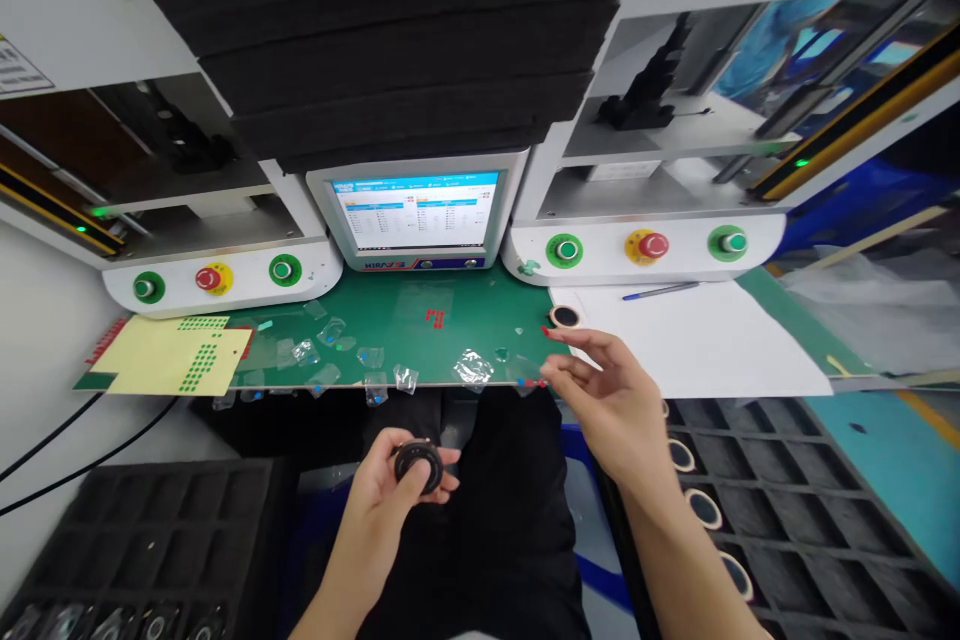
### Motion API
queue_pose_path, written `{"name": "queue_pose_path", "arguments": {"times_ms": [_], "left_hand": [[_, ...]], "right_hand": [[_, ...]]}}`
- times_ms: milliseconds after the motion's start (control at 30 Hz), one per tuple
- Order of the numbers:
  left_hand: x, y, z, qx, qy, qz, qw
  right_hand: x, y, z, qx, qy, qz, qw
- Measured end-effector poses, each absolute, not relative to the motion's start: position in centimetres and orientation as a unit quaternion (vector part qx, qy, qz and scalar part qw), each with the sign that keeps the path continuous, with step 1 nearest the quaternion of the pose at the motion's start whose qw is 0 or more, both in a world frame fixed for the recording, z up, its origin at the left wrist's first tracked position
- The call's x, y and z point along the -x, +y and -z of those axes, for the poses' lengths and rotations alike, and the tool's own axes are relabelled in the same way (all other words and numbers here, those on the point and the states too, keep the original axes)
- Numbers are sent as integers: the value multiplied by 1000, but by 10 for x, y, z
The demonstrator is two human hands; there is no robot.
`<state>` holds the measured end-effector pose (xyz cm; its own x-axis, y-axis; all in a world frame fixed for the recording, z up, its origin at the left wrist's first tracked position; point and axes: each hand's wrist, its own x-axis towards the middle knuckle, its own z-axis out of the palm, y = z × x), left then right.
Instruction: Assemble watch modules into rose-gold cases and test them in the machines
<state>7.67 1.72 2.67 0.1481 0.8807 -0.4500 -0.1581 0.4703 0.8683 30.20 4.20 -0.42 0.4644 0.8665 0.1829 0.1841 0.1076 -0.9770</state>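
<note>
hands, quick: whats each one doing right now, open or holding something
Left hand: closed around a small round black part, held over the lap.
Right hand: open, fingers loosely spread at the green mat edge, holding nothing.

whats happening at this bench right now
A person sits at a green mat in front of a small screen. The left hand holds a small round black part. The right hand hovers open over the mat's edge, near scraps of clear film. Black trays sit on both sides.
</note>
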Motion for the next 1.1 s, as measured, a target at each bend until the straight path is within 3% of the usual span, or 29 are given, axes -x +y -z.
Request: {"name": "queue_pose_path", "arguments": {"times_ms": [167, 267, 500, 933, 1100], "left_hand": [[-87, 17, -21, -354, 509, -392, 680], [-95, 14, -22, -327, 483, -441, 682], [-103, -1, -22, -300, 440, -504, 680], [-105, -8, -23, -401, 473, -484, 617], [-98, -8, -23, -460, 502, -401, 613]], "right_hand": [[-264, 1, -24, 444, -327, -479, 683], [-240, -12, -23, 421, -262, -521, 694], [-203, -19, -15, 427, -215, -465, 745], [-198, -19, -1, 477, -217, -397, 753], [-206, -18, -5, 439, -243, -501, 705]]}}
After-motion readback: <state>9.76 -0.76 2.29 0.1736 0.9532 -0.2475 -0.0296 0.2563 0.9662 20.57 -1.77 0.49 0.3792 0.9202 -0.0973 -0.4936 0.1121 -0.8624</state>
